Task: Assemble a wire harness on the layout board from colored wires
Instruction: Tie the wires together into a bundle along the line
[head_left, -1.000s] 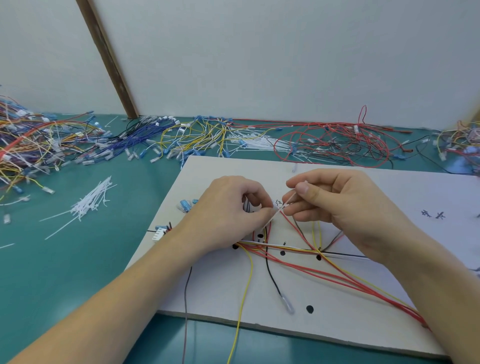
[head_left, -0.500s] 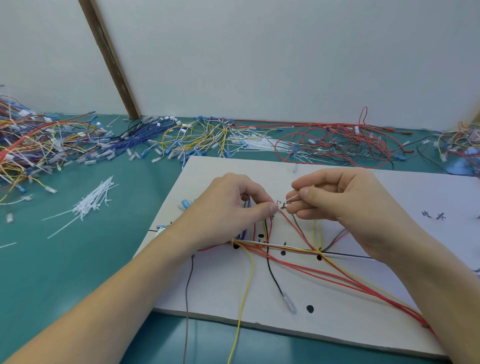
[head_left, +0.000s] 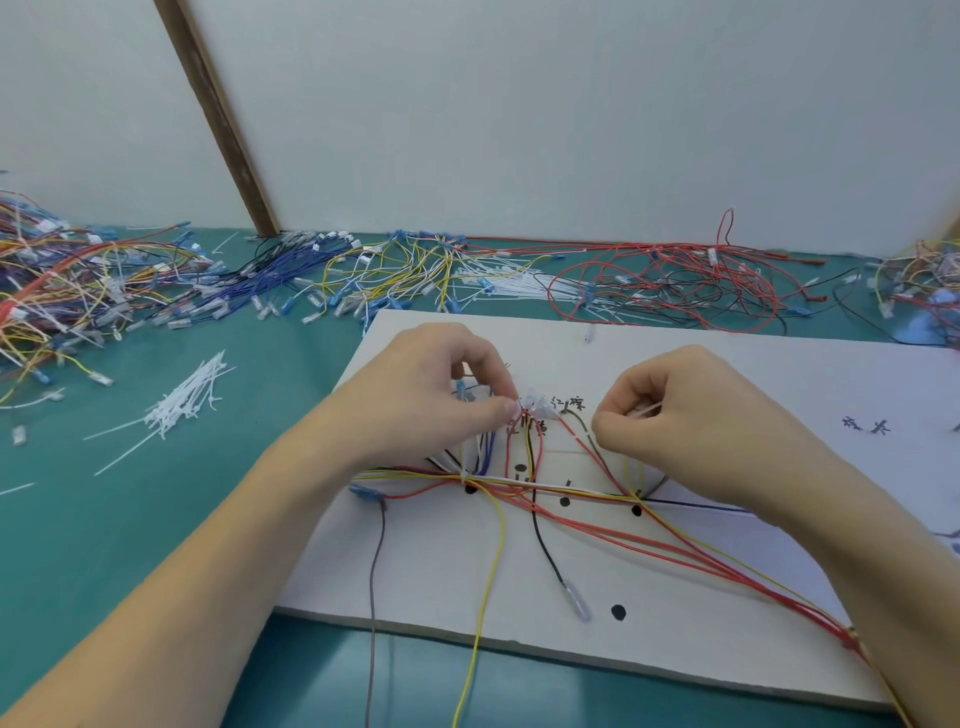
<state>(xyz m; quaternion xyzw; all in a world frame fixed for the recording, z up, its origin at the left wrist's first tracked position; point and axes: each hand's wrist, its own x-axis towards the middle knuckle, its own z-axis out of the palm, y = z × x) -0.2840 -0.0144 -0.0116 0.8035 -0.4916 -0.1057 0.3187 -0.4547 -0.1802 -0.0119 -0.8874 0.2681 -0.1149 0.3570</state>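
Your left hand (head_left: 441, 405) sits on the flat white rectangular layout board (head_left: 753, 395), thumb and forefinger curled and pinching the bundled wire ends with clear terminals (head_left: 535, 408) near the board's middle. Your right hand (head_left: 675, 415) is just to the 3 o'clock side of that bundle, fingers curled in and gripping a thin white plastic cable tie (head_left: 644, 410), whose tip shows between the fingers. The two hands are near each other but apart, with handwritten black marks on the board between them. From the pinched point the red, yellow, black and blue harness wires (head_left: 597, 525) drop toward 6 o'clock, then fan across the board past several black dots, the red and yellow strands running off toward the 4 o'clock corner. A black wire with a clear tubular terminal (head_left: 574, 597) lies loose toward 6 o'clock, a single yellow wire (head_left: 488, 582) hangs over the board's near edge, and a grey wire (head_left: 373, 597) does the same just to its 9 o'clock side. The board rests on a teal green tabletop (head_left: 156, 519). At 9 o'clock from the board lies a loose heap of white cable ties (head_left: 187, 400), and tangled piles of coloured wires (head_left: 415, 270) stretch along the table's far edge at 12 o'clock, against a plain white wall.
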